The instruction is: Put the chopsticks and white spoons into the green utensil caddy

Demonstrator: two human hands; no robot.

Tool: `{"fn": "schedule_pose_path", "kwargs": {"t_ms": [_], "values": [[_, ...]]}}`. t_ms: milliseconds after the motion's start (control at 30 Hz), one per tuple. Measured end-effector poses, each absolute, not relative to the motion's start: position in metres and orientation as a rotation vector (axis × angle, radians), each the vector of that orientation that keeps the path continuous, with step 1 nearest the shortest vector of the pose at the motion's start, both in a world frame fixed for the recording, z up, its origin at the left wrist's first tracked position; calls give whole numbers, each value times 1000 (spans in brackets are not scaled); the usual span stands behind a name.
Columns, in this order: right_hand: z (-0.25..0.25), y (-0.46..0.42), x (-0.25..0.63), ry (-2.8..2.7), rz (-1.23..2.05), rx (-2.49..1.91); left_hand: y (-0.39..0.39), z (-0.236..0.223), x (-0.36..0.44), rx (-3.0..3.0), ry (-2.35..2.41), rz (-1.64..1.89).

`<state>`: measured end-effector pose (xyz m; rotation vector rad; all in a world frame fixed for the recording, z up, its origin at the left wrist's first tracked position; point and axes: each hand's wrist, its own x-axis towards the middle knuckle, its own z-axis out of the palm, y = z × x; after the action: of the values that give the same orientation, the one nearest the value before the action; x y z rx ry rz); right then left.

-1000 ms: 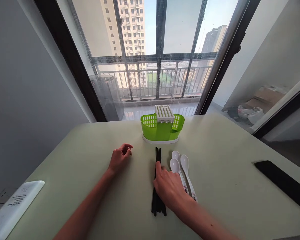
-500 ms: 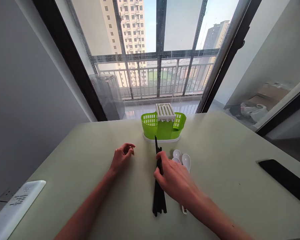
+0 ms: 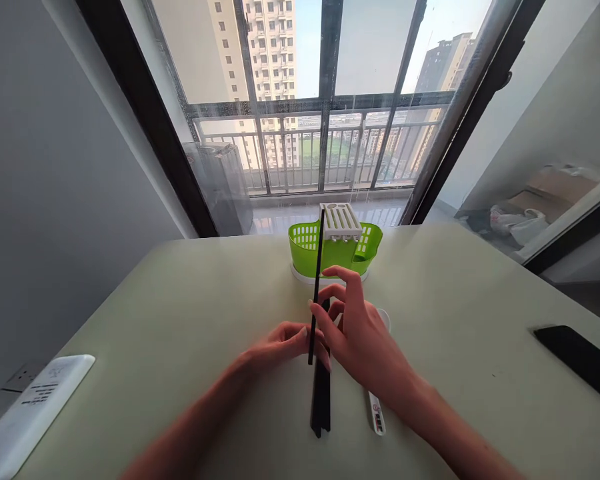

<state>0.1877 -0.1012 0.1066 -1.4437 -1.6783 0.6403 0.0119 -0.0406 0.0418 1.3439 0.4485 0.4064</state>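
Observation:
A single black chopstick is raised at a steep slant in front of the basket. My right hand pinches it by thumb and fingers near its middle, with the index finger bent higher up. My left hand has its thumb and fingers closed about the lower part of the same chopstick. Below both hands a bundle of black chopsticks lies on the table, its upper part covered by my fingers. White spoons lie under my right hand, mostly hidden; one spoon handle with printing shows.
A green cutlery basket with a white slotted top stands at the table's far edge. At the left edge lies a white device. A flat black object lies at the right edge. Windows rise beyond.
My right hand has lifted one chopstick from the bundle and tilted it up. My left hand has moved right and toward me, meeting the chopstick. The view has shifted slightly.

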Motion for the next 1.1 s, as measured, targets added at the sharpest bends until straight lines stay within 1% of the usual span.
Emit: {"fn": "schedule_pose_path", "kwargs": {"t_ms": [200,333,467,600,733,900,1100], "values": [[108,-97,185,-1681,676,-1338,-29,24,9,1333,475,520],[118,-92,184,-1610,697,-1302,-29,27,8,1408,579,612],[132,-85,186,-1660,661,-1291,-30,29,11,1423,731,743],[139,-78,186,-1754,528,-1237,-30,24,15,1448,905,908],[136,-76,184,-1828,433,-1236,-26,17,14,1609,990,1026],[126,-73,182,-1846,492,-1271,-22,10,11,1877,963,981],[121,-69,184,-1848,505,-1297,-24,13,10,1884,983,949]]}}
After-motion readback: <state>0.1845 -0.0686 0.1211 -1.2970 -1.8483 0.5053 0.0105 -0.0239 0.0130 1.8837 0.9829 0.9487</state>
